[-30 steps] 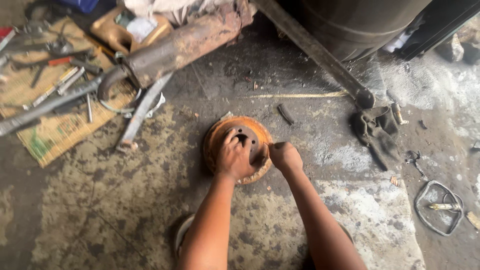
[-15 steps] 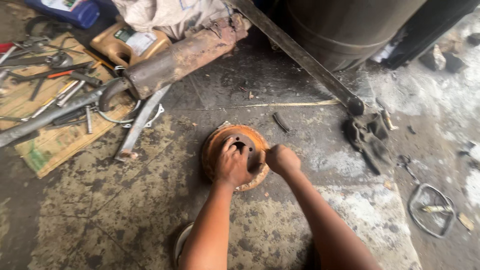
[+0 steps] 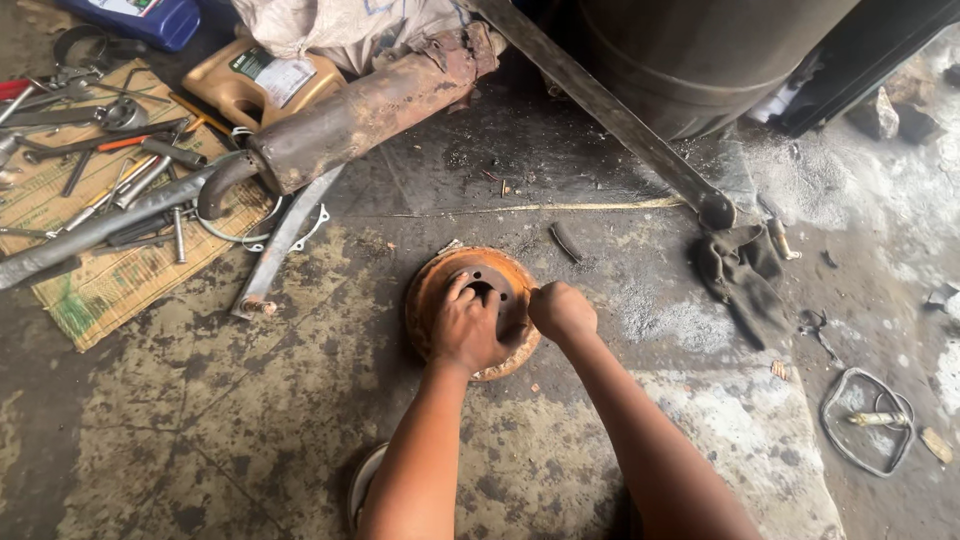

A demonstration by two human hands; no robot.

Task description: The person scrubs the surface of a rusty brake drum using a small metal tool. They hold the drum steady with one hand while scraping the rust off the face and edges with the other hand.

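Since the earlier frame, our view has drifted so the rusty disc sits slightly lower and more central, while both our hands have stayed on it.

At the upper left of the frame we see wrenches and other tools spread on a sheet of cardboard, with a tan jug above them. A rusted exhaust pipe slants from there toward the top centre.

At the centre lies the disc, flat on the stained concrete floor. We see it as round, orange-brown with rust, with a raised hub, a dark centre hole and small bolt holes around it.

Our left hand lies over the disc's near half, fingers spread loosely and pressing on the hub. Our right hand is curled into a fist at the disc's right edge; we cannot tell what it grips.

Right of centre, a dark rag lies beside a long metal bar. At the lower right rests a wire loop.
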